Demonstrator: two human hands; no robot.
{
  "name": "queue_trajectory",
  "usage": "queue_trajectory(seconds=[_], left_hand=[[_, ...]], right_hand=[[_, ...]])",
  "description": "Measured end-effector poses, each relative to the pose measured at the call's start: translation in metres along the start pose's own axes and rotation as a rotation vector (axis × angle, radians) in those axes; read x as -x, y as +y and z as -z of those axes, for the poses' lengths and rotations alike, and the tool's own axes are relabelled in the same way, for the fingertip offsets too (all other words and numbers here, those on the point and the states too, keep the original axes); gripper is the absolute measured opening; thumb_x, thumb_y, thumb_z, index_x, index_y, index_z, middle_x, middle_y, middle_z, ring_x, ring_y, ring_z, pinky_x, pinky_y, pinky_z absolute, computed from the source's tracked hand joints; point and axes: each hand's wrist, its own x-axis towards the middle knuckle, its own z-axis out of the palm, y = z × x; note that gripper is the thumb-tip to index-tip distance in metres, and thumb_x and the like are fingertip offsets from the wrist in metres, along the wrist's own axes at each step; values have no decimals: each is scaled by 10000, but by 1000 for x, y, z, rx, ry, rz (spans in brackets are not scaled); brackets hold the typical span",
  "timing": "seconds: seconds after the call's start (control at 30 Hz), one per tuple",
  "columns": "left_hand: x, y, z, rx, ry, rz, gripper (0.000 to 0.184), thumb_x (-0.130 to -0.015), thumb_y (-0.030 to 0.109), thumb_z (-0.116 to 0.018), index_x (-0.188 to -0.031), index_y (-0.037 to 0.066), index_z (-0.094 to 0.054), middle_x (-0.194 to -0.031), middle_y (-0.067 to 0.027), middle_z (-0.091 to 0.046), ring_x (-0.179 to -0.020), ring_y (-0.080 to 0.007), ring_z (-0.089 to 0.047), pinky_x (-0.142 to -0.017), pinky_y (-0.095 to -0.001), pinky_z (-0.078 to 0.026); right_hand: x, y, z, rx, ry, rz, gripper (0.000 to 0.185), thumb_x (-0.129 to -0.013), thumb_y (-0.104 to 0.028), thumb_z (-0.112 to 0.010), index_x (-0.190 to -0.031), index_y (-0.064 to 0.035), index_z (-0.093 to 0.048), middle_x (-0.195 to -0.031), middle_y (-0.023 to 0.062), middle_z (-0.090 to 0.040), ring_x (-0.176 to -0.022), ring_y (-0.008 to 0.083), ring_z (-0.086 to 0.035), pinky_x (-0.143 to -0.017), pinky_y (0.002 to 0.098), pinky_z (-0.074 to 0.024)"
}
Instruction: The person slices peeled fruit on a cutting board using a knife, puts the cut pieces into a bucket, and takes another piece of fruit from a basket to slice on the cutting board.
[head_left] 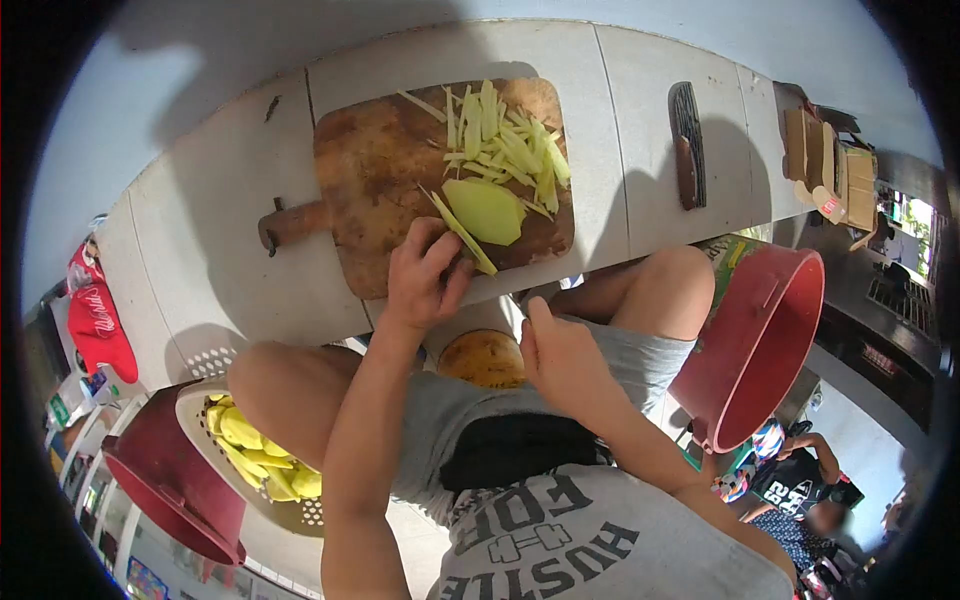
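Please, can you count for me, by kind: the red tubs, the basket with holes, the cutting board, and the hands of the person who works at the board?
Red tubs: 2
Basket with holes: 1
Cutting board: 1
Hands, left hand and right hand: 2
Total: 6

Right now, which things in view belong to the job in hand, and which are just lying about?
Likely the job's:
- wooden board
- pale green strips
- larger green piece
- basket of yellow pieces

Apparently lying about:
- brown-handled tool
- red lettered item
- cardboard
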Motion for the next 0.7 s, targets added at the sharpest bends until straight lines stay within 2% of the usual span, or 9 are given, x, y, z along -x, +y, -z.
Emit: queue_trajectory(seconds=[0.33, 0.47, 0.53, 0.57, 0.63, 0.7], left_hand=[[4, -5, 0, -23, -26, 7, 306, -759, 93, -718, -1049, 68, -622, -974, -163, -590, -719, -361, -624, -587, -439, -514], [-1, -4, -1, 17, 3, 58, 289, -780, 98, -711, -1052, 67, -620, -975, -161, -584, -727, -363, -624, -592, -430, -515], [1, -7, -2, -18, 41, -59, 263, -814, 99, -700, -1061, 68, -617, -997, -161, -585, -752, -359, -629, -603, -418, -518], [11, -1, -1, -1, 21, -48, 263, -814, 99, -700, -1061, 68, -617, -997, -161, -585, -752, -359, -629, -603, -418, -518], [3, -2, 0, 5, -18, 47, 268, -851, 100, -685, -1104, 70, -601, -1018, -167, -587, -783, -356, -631, -625, -416, -521], [2, -3, -2, 14, 27, 2, 278, -864, 101, -679, -1125, 68, -589, -1030, -167, -590, -792, -350, -630, -631, -413, -520]], right_hand=[[-25, 3, -11, -61, 20, -5, 193, -925, -64, -577, -1023, 12, -429, -706, 278, -611, -702, 510, -619, -628, 584, -484], [-50, 36, -57, -52, 88, 20, 176, -941, -78, -561, -1043, 12, -450, -687, 289, -608, -685, 520, -615, -616, 605, -473], [-49, 37, -59, -67, 91, -29, 177, -955, -99, -554, -1083, -2, -480, -690, 297, -611, -683, 526, -614, -618, 618, -471], [-37, 37, -61, -74, 88, -57, 177, -955, -99, -554, -1083, -2, -480, -690, 297, -611, -683, 526, -614, -618, 618, -471], [-52, 39, -45, -211, 82, 30, 210, -956, -109, -562, -1128, -11, -492, -714, 309, -615, -693, 527, -613, -637, 606, -471], [-56, 46, -35, -269, 22, 29, 251, -968, -118, -556, -1180, -9, -476, -751, 306, -621, -723, 519, -616, -650, 577, -467]])
